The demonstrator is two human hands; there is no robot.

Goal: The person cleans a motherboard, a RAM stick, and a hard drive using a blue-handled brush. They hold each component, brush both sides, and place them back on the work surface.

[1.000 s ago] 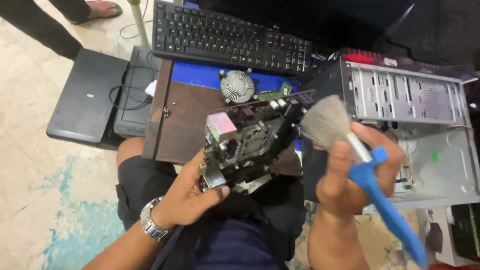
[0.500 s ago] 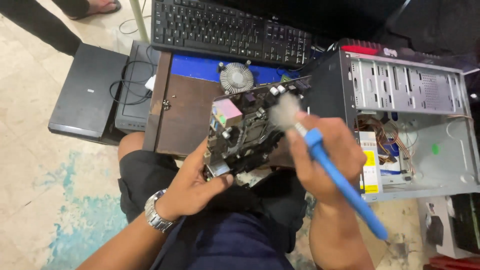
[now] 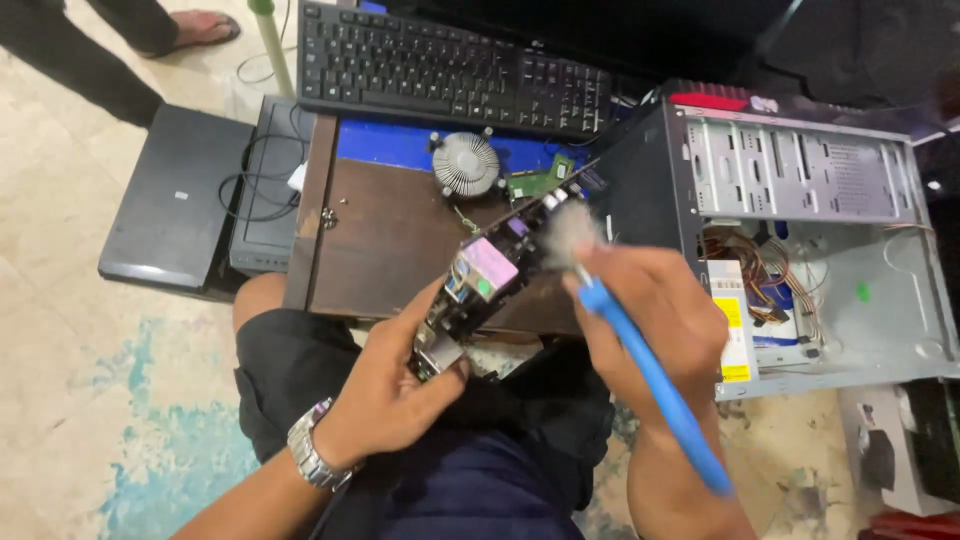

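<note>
My left hand [image 3: 395, 385] grips the near end of a dark computer circuit board [image 3: 490, 272], held tilted up on edge over my lap. In my right hand [image 3: 655, 315] is a brush with a blue handle [image 3: 655, 385]; its pale bristles [image 3: 570, 230] touch the board's far upper edge and look blurred. A metal watch sits on my left wrist.
A brown wooden board [image 3: 385, 240] lies in front of my knees with a round cooler fan [image 3: 465, 163] and a small green card [image 3: 540, 182] on it. A black keyboard [image 3: 455, 65] lies beyond. An open computer case [image 3: 800, 230] lies right. Black flat devices [image 3: 175, 200] lie left. Another person's foot [image 3: 200, 25] is top left.
My right hand has swung the brush from up in the air on the right down and left onto the board. The left hand keeps holding the board, now turned more edge-on.
</note>
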